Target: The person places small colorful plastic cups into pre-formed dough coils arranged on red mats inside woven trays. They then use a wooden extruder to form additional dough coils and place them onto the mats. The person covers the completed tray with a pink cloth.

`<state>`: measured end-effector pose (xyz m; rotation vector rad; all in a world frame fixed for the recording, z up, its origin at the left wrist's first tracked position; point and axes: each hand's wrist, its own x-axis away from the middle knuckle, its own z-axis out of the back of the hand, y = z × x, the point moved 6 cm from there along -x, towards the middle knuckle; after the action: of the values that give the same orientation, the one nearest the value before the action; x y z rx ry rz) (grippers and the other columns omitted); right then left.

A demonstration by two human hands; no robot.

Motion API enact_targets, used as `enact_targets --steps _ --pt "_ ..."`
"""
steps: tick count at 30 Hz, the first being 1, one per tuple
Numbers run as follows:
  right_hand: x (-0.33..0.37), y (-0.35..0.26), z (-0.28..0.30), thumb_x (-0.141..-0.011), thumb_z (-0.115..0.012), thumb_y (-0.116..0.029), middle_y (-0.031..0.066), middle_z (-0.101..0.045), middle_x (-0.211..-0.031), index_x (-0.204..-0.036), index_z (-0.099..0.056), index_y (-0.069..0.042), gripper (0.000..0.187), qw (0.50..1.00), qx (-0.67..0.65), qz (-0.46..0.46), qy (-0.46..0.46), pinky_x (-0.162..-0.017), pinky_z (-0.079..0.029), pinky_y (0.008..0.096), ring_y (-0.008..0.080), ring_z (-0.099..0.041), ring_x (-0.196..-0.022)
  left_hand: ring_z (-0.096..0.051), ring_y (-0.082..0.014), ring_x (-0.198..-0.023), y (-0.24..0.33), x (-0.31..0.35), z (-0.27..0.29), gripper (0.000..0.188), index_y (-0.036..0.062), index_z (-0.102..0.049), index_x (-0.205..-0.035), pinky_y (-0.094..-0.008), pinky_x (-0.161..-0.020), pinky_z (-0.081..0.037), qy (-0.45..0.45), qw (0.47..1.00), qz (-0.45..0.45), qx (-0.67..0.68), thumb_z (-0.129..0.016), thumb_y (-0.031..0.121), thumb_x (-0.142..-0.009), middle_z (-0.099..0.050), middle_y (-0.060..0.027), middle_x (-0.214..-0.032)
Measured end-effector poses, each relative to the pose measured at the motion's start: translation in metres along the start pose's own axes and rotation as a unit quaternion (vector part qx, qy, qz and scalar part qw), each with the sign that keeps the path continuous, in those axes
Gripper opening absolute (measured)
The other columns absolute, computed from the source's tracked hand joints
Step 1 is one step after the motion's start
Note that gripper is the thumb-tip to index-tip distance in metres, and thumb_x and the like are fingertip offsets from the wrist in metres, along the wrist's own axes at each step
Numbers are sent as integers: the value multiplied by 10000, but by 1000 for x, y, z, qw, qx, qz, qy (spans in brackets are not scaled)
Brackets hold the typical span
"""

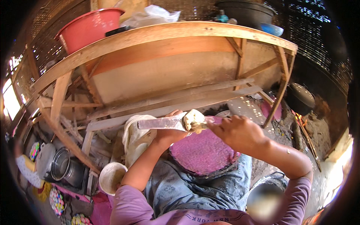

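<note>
My left hand (169, 135) is closed round a long, flat, greyish paddle-like tool (159, 123), held level in front of me. A lump of pale, sticky dough (194, 119) sits at the tool's right part. My right hand (240, 131) is closed close against the dough's right side; what its fingers grip is hard to make out. Below both hands, a round pink speckled surface with a dark rim (202, 153) rests on my lap. A pale cloth (135, 140) hangs over my left knee.
Ahead stands a wooden table (165, 32) carrying a red basin (88, 30), a white plastic bag (155, 15) and a blue bowl (272, 29). A white tub (111, 178) is by my left elbow, metal pots (62, 163) further left. A bucket (266, 195) and a dark pot (300, 98) near burning sticks lie right.
</note>
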<state>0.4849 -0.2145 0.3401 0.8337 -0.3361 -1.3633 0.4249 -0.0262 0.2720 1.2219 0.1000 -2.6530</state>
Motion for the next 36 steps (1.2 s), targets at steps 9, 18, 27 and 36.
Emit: enact_targets --steps 9,18,27,36 --pt "-14 25 64 -763 -610 -104 -9 -551 -699 -1205 -642 -211 455 994 14 -42 102 -517 -473 303 148 -592 -605 -622 -296 -772 -53 25 29 200 132 -659 -826 -413 -673 -512 158 987 14 -5 -725 289 -722 -616 -82 -768" --pt "-84 -11 42 -820 -560 -158 20 -624 -753 -1241 -602 -221 428 996 51 79 8 -545 -498 325 184 -647 -672 -645 -308 -854 -55 41 36 362 120 -607 -953 -422 -747 -522 81 983 127 107 -774 329 -709 -641 -96 -927" --pt "-103 -38 26 -778 -579 -115 32 -581 -688 -1188 -638 -156 416 991 7 119 59 -524 -479 327 199 -611 -593 -615 -278 -804 -65 56 54 265 117 -571 -862 -419 -639 -506 107 989 91 33 -698 309 -731 -566 -66 -838" --pt "-34 25 48 -739 -601 -90 48 -567 -676 -1087 -690 -159 366 994 -1 -29 107 -522 -465 377 237 -595 -588 -635 -301 -804 -80 27 34 169 124 -588 -847 -435 -659 -503 101 978 182 4 -635 277 -793 -630 -115 -845"
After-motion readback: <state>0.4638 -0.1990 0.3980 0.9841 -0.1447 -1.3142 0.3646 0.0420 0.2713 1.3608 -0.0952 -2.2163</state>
